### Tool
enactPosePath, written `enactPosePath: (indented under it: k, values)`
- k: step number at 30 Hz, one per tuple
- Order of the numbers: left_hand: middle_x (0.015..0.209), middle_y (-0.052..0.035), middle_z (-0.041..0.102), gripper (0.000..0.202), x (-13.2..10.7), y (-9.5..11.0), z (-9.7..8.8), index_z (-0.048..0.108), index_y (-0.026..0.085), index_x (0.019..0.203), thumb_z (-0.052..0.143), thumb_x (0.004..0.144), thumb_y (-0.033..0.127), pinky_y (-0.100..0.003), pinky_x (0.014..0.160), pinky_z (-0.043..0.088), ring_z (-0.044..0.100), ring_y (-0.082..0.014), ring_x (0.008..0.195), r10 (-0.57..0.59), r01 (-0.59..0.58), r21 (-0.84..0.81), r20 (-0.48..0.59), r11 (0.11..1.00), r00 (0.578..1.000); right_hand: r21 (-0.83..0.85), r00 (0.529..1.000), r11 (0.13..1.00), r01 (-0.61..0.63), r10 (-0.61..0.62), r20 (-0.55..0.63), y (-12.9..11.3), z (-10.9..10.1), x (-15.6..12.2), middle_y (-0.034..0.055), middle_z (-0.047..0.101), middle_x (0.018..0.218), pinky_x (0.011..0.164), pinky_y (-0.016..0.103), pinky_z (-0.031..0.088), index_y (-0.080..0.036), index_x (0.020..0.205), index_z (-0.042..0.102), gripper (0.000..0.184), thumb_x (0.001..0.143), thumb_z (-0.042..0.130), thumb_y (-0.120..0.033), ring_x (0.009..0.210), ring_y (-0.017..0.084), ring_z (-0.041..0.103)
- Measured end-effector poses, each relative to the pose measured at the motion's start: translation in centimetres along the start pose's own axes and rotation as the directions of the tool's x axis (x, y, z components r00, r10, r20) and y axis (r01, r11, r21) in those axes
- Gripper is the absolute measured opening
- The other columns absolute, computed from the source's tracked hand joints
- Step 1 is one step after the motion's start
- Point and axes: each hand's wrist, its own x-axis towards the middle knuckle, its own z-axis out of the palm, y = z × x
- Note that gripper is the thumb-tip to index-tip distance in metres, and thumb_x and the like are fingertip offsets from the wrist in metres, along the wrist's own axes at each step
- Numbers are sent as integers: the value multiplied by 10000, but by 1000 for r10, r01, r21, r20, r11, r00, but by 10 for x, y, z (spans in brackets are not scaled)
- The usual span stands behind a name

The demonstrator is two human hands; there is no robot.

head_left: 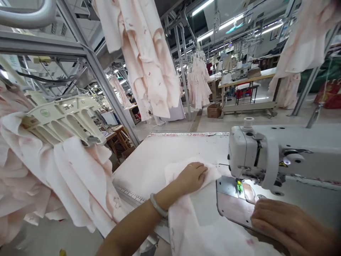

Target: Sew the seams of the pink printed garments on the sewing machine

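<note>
My left hand [192,177], with a pale bangle at the wrist, rests on a pale pink printed fabric piece [183,220] to the left of the sewing machine [247,153]. Its fingers are bent and closed on the cloth. The fabric trails from there toward me over the table's front edge. Beside the lit needle plate [229,202], my right hand [282,220] is curled, slightly blurred, its fingertips hidden. What it holds, if anything, cannot be made out. A green and yellow presser foot part [239,186] sits under the machine head, apart from both hands.
The white sewing table [149,156] has a measuring tape [130,195] along its left edge. At left, pale pink pieces [82,177] hang from a cream clamp hanger [64,115]. More pieces [149,67] hang ahead, near a metal frame post [112,92]. Other workbenches [247,82] stand beyond.
</note>
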Motion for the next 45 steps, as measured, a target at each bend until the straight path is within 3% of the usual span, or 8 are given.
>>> enactPosePath:
  k: [2, 4, 7, 14, 24, 35, 41, 45]
  values:
    - [1502, -184, 702, 381, -17, 6, 5, 715, 151, 1393, 549, 1053, 190, -480, 1292, 483, 635, -296, 1456, 114, -113, -18, 24, 993, 993, 48, 999, 999, 2, -3, 32, -3, 3, -5, 53, 809, 897, 761, 295, 686, -351, 929, 800, 338, 1116, 518, -351, 834, 243, 808]
    - [1484, -191, 709, 389, -33, 16, 8, 696, 147, 1409, 553, 1057, 228, -472, 1290, 482, 633, -293, 1459, 277, -275, -38, 45, 961, 960, 16, 999, 999, 45, -45, -21, -6, 2, -6, 43, 845, 1094, 878, 315, 696, -358, 1214, 812, 261, 1102, 575, -359, 992, 255, 827]
    - [1504, -211, 691, 429, -46, 32, 12, 643, 104, 1460, 494, 1082, 244, -460, 1282, 480, 616, -292, 1482, 447, -446, -36, 86, 895, 890, -32, 993, 995, 94, -97, -74, -10, -3, -2, 47, 804, 1346, 958, 343, 696, -361, 1534, 681, 472, 1064, 667, -407, 1150, 272, 808]
    - [1611, -149, 641, 460, -48, 41, 8, 599, 114, 1549, 396, 1174, 288, -517, 1378, 316, 515, -278, 1588, 463, -493, 95, 231, 865, 856, -78, 950, 952, 296, -284, 132, -16, -10, 3, 53, 806, 1348, 1001, 399, 686, -288, 1377, 775, 366, 1062, 714, -462, 1199, 278, 792]
    - [1628, -175, 619, 466, -8, 24, 16, 564, 64, 1568, 367, 1180, 232, -424, 1316, 400, 523, -235, 1581, 574, -605, 68, 248, 793, 780, -265, 949, 920, 288, -312, -50, -21, -19, 22, 0, 858, 1111, 870, 408, 600, -229, 1141, 782, 404, 1214, 439, -428, 963, 204, 812]
    - [1537, -243, 670, 478, 22, 7, 20, 574, 17, 1535, 371, 1128, 168, -449, 1292, 459, 530, -275, 1572, 688, -712, 33, 231, 701, 688, -264, 976, 942, 208, -217, -2, -15, -19, 18, 16, 848, 1202, 857, 376, 565, -245, 1161, 764, 387, 1220, 403, -370, 1007, 182, 808]
    - [1490, -225, 704, 455, 29, 6, 21, 615, 51, 1492, 359, 1140, 184, -454, 1311, 452, 550, -268, 1550, 689, -705, -2, 214, 709, 692, -240, 987, 959, 153, -161, -12, -12, -18, 13, 6, 840, 1249, 906, 389, 537, -272, 1196, 774, 375, 1216, 419, -392, 1022, 198, 810]
    - [1506, -178, 707, 434, 29, 16, 9, 629, 101, 1483, 363, 1154, 200, -445, 1316, 440, 556, -243, 1546, 624, -644, -14, 265, 765, 735, -239, 992, 964, 119, -126, -12, -7, -14, 6, -3, 838, 1253, 1029, 404, 501, -296, 1214, 781, 379, 1215, 422, -416, 1002, 209, 807]
